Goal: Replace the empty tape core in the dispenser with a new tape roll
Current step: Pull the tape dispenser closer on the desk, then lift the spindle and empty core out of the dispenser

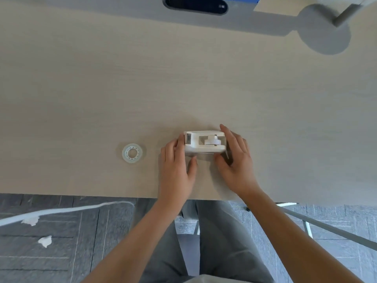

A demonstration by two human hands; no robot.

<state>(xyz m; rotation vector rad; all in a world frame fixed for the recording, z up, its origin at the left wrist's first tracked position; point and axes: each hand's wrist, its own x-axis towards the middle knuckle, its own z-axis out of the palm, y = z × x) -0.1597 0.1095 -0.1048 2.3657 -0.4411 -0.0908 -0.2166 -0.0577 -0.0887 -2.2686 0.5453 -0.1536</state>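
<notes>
A white tape dispenser (201, 148) lies on the pale wood table (102, 88), near its front edge. A small white empty core (212, 141) sits in the dispenser's cradle. My left hand (177, 166) touches the dispenser's left end, by the cutter, with fingers spread. My right hand (236, 160) cups the right end, with the thumb at the front right corner. A new roll of clear tape (133, 153) lies flat on the table, to the left of my left hand and apart from it.
A grey round lamp base (324, 29) with an arm stands at the back right. A dark oval cable slot (195, 5) is at the table's back edge. Below the front edge are my grey trousers and a carpeted floor with white scraps (45, 241).
</notes>
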